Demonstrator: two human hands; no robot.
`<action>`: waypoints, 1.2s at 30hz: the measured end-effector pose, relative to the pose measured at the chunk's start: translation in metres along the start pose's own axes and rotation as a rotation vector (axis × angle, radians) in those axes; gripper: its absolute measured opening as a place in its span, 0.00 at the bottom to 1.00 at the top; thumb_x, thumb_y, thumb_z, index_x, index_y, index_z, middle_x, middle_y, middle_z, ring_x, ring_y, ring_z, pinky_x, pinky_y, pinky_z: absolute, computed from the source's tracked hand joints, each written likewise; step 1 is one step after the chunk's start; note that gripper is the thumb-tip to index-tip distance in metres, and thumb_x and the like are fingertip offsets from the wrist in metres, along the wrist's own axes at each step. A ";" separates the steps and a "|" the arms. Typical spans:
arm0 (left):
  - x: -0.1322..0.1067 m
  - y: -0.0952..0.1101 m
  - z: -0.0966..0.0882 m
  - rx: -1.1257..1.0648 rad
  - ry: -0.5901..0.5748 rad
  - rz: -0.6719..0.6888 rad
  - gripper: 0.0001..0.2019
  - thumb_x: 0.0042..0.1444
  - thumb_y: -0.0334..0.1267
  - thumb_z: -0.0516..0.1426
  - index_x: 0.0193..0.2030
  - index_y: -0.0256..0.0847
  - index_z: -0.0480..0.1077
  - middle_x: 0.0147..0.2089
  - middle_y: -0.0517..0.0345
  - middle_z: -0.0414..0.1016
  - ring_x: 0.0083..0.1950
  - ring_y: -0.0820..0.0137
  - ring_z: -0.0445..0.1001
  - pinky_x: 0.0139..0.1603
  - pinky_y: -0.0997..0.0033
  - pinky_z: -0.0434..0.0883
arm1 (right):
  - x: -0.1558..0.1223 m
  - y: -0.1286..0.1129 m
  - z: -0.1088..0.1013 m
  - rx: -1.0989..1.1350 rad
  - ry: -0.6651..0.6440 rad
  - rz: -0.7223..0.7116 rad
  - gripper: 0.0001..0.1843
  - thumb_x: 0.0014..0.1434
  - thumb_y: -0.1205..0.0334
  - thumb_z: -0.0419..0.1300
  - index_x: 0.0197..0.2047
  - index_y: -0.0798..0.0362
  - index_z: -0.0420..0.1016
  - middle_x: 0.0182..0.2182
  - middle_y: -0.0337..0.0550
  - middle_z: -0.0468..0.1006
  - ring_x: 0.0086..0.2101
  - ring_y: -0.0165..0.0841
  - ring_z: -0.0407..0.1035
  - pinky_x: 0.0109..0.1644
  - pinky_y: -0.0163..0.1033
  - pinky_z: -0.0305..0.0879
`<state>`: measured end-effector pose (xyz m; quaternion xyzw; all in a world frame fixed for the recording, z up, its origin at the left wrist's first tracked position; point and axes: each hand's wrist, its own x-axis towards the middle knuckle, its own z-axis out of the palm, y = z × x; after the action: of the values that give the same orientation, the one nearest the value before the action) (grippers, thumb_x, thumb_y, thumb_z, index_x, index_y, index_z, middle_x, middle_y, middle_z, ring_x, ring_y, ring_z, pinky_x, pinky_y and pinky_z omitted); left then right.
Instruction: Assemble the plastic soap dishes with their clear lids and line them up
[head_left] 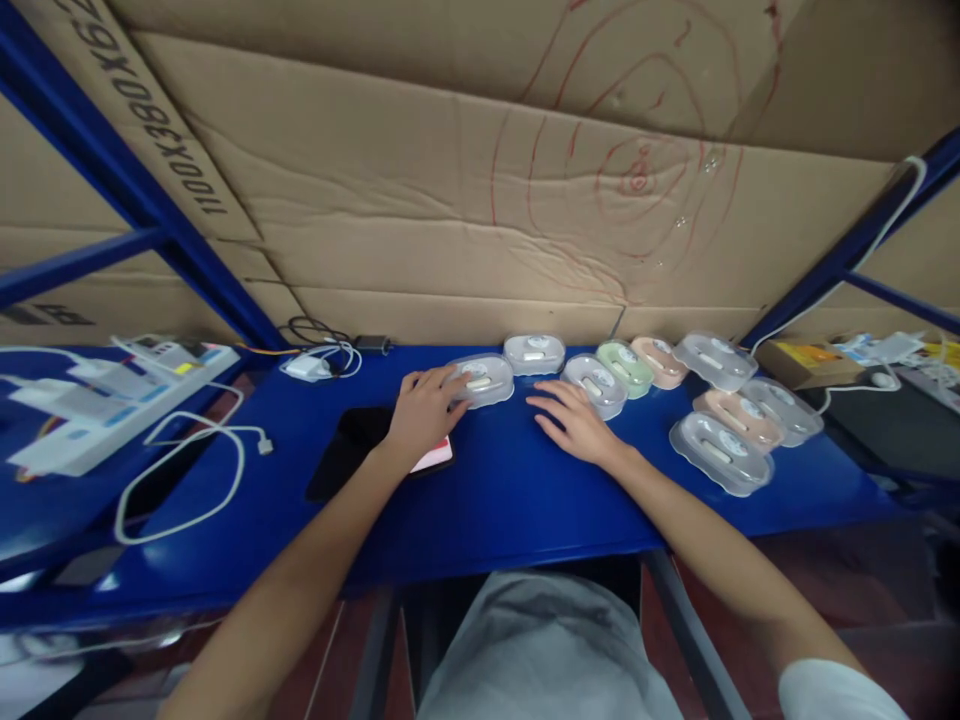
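**Hands.** The left hand point(426, 410) is laid over the far right corner of a black phone point(346, 455), which lies flat on the blue desk point(495, 500). Its fingertips are set on the near left edge of a clear plastic case point(484, 380). Its grip is released: the fingers are spread and nothing is enclosed. The right hand point(574, 422) is laid flat, palm down, on the desk, and its grip is likewise released. Its fingertips are just beside a second clear case point(598, 386); contact cannot be confirmed.

**Cases.** A white-backed case point(534, 354) is set farther back, between the two hands. A green case point(626, 367) and a pink case point(660, 362) continue the row to the right. A cluster of four more cases point(739, 420) is noted at the right, well apart from both hands. A small white part is seen inside each case.

**Surroundings.** A white power strip point(112, 400) and a looped white cable point(187, 470) are recorded on the left. A white charger point(307, 367) lies at the far edge. The back is lined with cardboard point(450, 200).
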<state>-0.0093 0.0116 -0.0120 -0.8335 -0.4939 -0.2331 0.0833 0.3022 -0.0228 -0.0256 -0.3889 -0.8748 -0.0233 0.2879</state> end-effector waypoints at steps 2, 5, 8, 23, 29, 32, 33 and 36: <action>0.000 0.000 0.000 -0.010 -0.024 -0.019 0.21 0.68 0.40 0.63 0.67 0.46 0.77 0.69 0.42 0.77 0.68 0.48 0.76 0.68 0.45 0.65 | 0.000 0.002 -0.001 0.019 -0.012 0.022 0.19 0.77 0.55 0.54 0.64 0.47 0.78 0.66 0.52 0.75 0.66 0.47 0.68 0.71 0.62 0.65; 0.000 0.000 0.002 -0.031 -0.058 -0.051 0.22 0.69 0.41 0.62 0.68 0.46 0.75 0.72 0.42 0.74 0.70 0.47 0.73 0.70 0.43 0.63 | -0.001 0.005 -0.001 0.035 -0.013 0.060 0.19 0.77 0.55 0.54 0.63 0.48 0.79 0.66 0.53 0.75 0.66 0.48 0.67 0.71 0.62 0.63; 0.000 0.000 0.001 -0.035 -0.077 -0.060 0.22 0.70 0.41 0.62 0.69 0.45 0.75 0.72 0.41 0.74 0.70 0.47 0.73 0.69 0.43 0.64 | 0.000 0.006 -0.001 0.020 -0.008 0.067 0.18 0.77 0.55 0.54 0.60 0.47 0.80 0.64 0.52 0.77 0.64 0.47 0.69 0.69 0.61 0.65; 0.001 0.015 -0.027 0.011 -0.101 0.123 0.19 0.68 0.36 0.63 0.64 0.39 0.78 0.59 0.39 0.81 0.58 0.46 0.80 0.65 0.41 0.72 | -0.007 0.021 -0.030 -0.256 0.380 0.084 0.16 0.66 0.70 0.65 0.54 0.45 0.81 0.47 0.45 0.86 0.48 0.42 0.81 0.54 0.50 0.73; -0.005 0.012 -0.026 -0.045 -0.064 0.099 0.19 0.70 0.37 0.61 0.66 0.39 0.76 0.62 0.39 0.80 0.60 0.45 0.78 0.61 0.41 0.75 | -0.009 0.026 -0.032 -0.294 0.384 0.192 0.11 0.68 0.67 0.64 0.51 0.45 0.82 0.45 0.45 0.86 0.46 0.42 0.81 0.53 0.51 0.74; -0.007 0.011 -0.026 -0.054 -0.060 0.100 0.19 0.70 0.37 0.61 0.66 0.39 0.76 0.62 0.39 0.80 0.59 0.46 0.78 0.60 0.41 0.76 | -0.012 0.031 -0.031 -0.296 0.350 0.286 0.09 0.69 0.62 0.62 0.49 0.45 0.83 0.44 0.46 0.87 0.47 0.44 0.81 0.54 0.54 0.75; -0.007 0.010 -0.025 -0.058 -0.065 0.098 0.19 0.71 0.37 0.60 0.66 0.40 0.76 0.62 0.39 0.80 0.59 0.47 0.78 0.60 0.41 0.76 | -0.013 0.033 -0.030 -0.289 0.342 0.305 0.09 0.69 0.61 0.62 0.49 0.45 0.83 0.44 0.46 0.87 0.47 0.44 0.81 0.54 0.54 0.75; -0.009 0.008 -0.025 -0.066 -0.066 0.094 0.18 0.71 0.37 0.60 0.66 0.42 0.75 0.63 0.41 0.79 0.60 0.48 0.79 0.61 0.42 0.76 | -0.013 0.038 -0.027 -0.267 0.359 0.308 0.08 0.70 0.60 0.62 0.49 0.46 0.84 0.43 0.47 0.86 0.46 0.44 0.81 0.55 0.55 0.74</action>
<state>-0.0134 -0.0090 0.0063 -0.8653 -0.4487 -0.2176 0.0502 0.3485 -0.0119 -0.0166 -0.5415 -0.7296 -0.1627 0.3847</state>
